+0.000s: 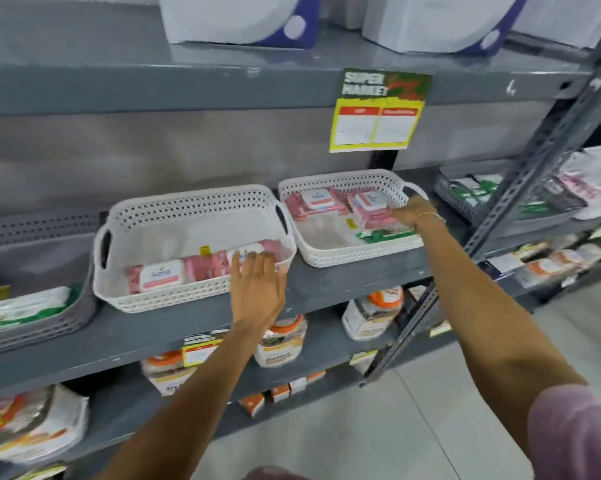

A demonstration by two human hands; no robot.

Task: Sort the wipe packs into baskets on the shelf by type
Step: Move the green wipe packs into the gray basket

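Fingers of right hand (411, 211) curled onto pink wipe pack (370, 207) in right white basket (354, 256), grip partly hidden; green pack (384, 235) just nearer, long axis left-right, flat on basket floor. Left hand (257, 289) flat, fingers together, against near rim of left white basket (188, 299) over pink packs (174, 275). Soft glossy film, rigid lid flaps; perforated hard plastic baskets. Right hand nearer green pack.

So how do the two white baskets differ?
The left basket holds only pink packs, lined along its front; the right basket holds pink packs at the back plus a green pack in front. The left sits nearer the shelf edge. Both are white, perforated, with handles.
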